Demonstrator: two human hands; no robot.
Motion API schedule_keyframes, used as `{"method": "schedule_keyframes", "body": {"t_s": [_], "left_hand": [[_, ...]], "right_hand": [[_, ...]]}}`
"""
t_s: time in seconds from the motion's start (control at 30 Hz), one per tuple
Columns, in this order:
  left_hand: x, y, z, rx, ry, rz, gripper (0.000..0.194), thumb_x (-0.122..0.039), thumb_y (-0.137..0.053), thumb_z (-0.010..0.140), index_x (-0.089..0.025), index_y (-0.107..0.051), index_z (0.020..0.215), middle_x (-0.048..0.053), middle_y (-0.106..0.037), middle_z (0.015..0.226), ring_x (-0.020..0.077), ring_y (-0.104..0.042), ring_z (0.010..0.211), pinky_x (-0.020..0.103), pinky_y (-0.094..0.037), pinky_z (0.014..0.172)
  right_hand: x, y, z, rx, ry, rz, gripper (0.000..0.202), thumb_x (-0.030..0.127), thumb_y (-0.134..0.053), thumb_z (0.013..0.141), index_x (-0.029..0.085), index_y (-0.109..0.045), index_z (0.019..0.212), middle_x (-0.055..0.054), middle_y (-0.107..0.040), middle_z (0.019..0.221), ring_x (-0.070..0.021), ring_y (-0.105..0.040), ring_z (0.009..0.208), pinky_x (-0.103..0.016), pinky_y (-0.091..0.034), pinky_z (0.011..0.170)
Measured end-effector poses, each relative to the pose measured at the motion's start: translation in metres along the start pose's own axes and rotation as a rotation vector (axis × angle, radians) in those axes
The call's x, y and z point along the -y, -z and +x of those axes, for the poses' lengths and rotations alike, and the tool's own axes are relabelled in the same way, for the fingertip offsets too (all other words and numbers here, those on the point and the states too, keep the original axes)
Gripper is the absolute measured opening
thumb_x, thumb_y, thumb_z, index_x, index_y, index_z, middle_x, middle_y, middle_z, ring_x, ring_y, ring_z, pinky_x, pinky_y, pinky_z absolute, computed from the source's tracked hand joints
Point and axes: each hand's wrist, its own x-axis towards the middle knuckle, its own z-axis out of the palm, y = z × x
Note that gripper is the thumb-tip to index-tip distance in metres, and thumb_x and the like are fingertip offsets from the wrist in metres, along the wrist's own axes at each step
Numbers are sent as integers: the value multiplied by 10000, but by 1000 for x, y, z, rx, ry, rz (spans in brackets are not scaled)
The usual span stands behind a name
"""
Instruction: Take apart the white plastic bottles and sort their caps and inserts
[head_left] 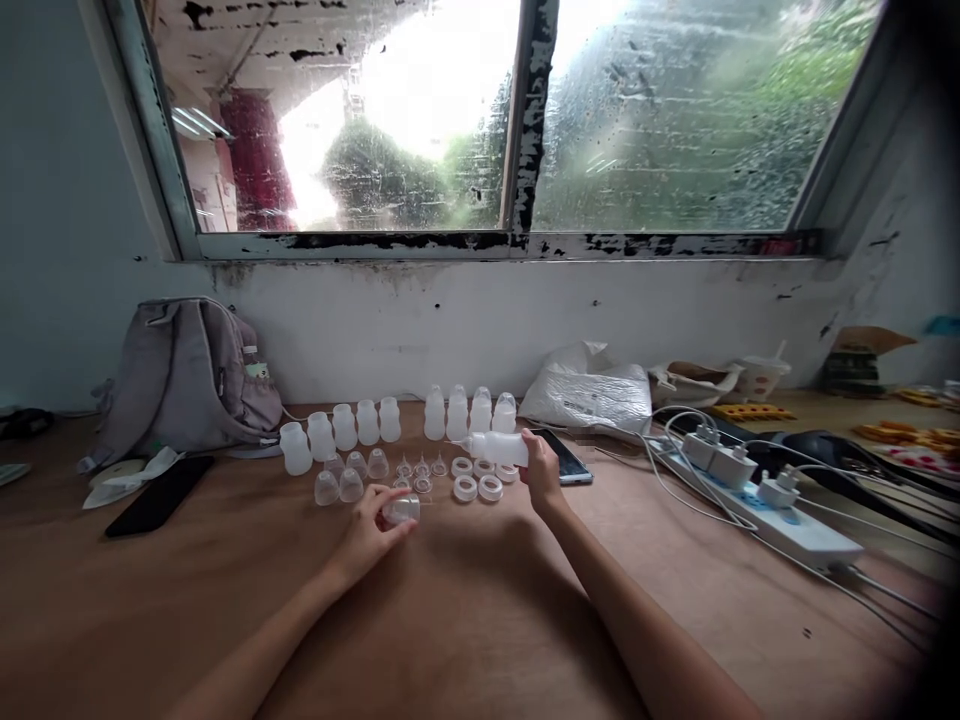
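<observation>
My left hand (375,525) grips a clear bottle cap (403,509) low over the table. In my right hand (541,468) a translucent baby bottle (499,448) lies sideways, its nipple end pointing left. Several open bottles (344,428) stand in a row at the back left. Capped bottles (457,414) stand to the right of them. Clear caps (350,485) sit just beyond my left hand. Clear nipples (422,475) are grouped in the middle. White collar rings (466,488) lie below the held bottle.
A grey backpack (187,375) and a black phone (159,496) are on the left. Another phone (566,458) lies behind my right hand. A silver plastic bag (589,390) rests against the wall. On the right, a power strip (787,525) carries plugs and loose cables.
</observation>
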Motion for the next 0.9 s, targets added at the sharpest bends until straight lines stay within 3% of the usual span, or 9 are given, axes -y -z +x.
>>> {"method": "schedule_keyframes", "body": {"t_s": [0.13, 0.27, 0.4, 0.5, 0.6, 0.73, 0.9], "left_hand": [[20, 16, 10, -167, -162, 371, 424, -378, -603, 680, -234, -450, 1049, 16, -538, 917, 161, -554, 755, 308, -459, 697], [18, 30, 12, -173, -325, 562, 261, -387, -507, 771, -240, -499, 987, 16, -530, 906, 170, -539, 832, 307, -429, 777], [19, 32, 13, -211, -323, 591, 383, -369, -504, 780, -243, -415, 1130, 27, -519, 942, 162, -535, 829, 298, -428, 775], [28, 30, 16, -263, -332, 625, 344, -359, -549, 750, -214, -444, 1045, 35, -555, 925, 192, -522, 899, 334, -403, 809], [35, 32, 20, -212, -351, 748, 215, -323, -566, 741, -215, -511, 919, 43, -575, 964, 218, -488, 976, 365, -360, 846], [33, 35, 20, -187, -315, 917, 256, -276, -569, 735, -250, -538, 988, 62, -521, 1091, 239, -431, 1057, 398, -316, 879], [36, 32, 18, -268, -297, 1048, 313, -253, -530, 749, -245, -525, 1062, 92, -478, 1168, 261, -397, 1095, 442, -255, 913]], "right_hand": [[0, -8, -7, 7, 48, 12, 408, 573, -345, 725, 178, -445, 689, 4, -433, 606, -128, -440, 551, -200, -374, 432], [-4, -8, -5, -6, 78, -60, 413, 577, -352, 730, 181, -438, 650, 16, -431, 574, -123, -428, 531, -208, -358, 450], [-7, -7, -3, 0, 85, -109, 429, 582, -338, 734, 175, -453, 666, 5, -449, 585, -134, -444, 548, -217, -365, 469], [-7, -8, -3, 3, 90, -131, 431, 575, -337, 737, 169, -471, 680, -6, -469, 603, -143, -461, 565, -224, -372, 483], [-5, -10, -6, 14, 83, -131, 437, 576, -341, 731, 164, -486, 695, -15, -487, 613, -150, -470, 568, -228, -373, 478], [-2, -11, -8, 31, 67, -83, 430, 580, -364, 718, 168, -485, 703, -12, -500, 615, -145, -465, 546, -222, -361, 443], [-1, -12, -9, 18, 93, -27, 400, 555, -427, 701, 164, -509, 673, -3, -508, 598, -143, -479, 550, -223, -364, 455]]}}
